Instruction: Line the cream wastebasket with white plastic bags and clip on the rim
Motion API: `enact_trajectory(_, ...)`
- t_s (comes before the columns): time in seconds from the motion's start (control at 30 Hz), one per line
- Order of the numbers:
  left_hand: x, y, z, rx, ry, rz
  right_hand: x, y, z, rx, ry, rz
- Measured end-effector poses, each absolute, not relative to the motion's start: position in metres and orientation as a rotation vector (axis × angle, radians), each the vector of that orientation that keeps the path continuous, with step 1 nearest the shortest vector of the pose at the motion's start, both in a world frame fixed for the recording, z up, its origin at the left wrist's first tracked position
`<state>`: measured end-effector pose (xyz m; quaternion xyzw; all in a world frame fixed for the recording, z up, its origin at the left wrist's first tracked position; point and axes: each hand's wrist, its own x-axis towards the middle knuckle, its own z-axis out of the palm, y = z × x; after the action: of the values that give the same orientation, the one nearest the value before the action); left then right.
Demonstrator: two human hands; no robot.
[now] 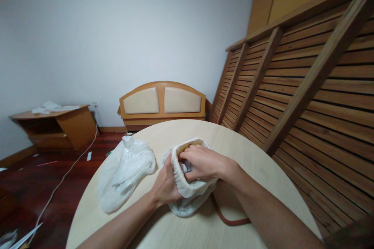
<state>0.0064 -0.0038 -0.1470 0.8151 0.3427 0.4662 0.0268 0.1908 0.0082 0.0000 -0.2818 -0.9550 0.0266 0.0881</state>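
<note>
A white bag (187,206) with a thick, gathered rim stands on the round table, its mouth tilted toward me. My left hand (167,183) grips the bag's left side, thumb at the rim and fingers around the outside. Inside the mouth is my right hand (201,161), fingers curled down and partly hidden. A small grey-and-white item (187,166) shows beside its fingers; what it is I cannot tell. From under the bag a brown strap (230,222) curves out to the right, passing behind my right forearm. To the left lies a crumpled translucent plastic bag (128,175).
The pale round table (248,159) fills the foreground. Tall slatted wooden panels (292,97) lean at the right. A padded headboard (162,101) stands against the back wall. At the left are a low cabinet (78,124) and a white cable (66,175) across the dark floor.
</note>
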Motion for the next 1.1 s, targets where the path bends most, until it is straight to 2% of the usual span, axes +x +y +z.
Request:
enact_trajectory(0.23, 0.001, 0.0, -0.145, 2.416, 1.093, 1.365, 0.216, 0.013, 0.011, -0.833, -2.7, 0.385)
enact_trajectory(0.43, -0.001, 0.008, -0.141, 2.08, 1.01, 1.328, 0.256, 0.022, 0.019, -1.009, -2.455, 0.385)
enact_trajectory(0.7, -0.017, 0.006, -0.134, 1.943, 0.971, 1.205, 0.305, 0.044, -0.051, -1.56, -2.521, 0.718)
enact_trajectory(0.83, -0.013, 0.004, -0.131, 1.951, 0.958, 1.377, 0.323, 0.044, -0.084, -1.647, -2.504, 0.81)
enact_trajectory(0.97, 0.001, 0.004, -0.133, 1.927, 1.074, 1.487, 0.34, 0.049, -0.094, -1.797, -2.473, 0.741)
enact_trajectory(1.1, 0.004, 0.003, -0.141, 1.969, 1.159, 1.421, 0.351, 0.058, -0.095, -1.865, -2.373, 0.395)
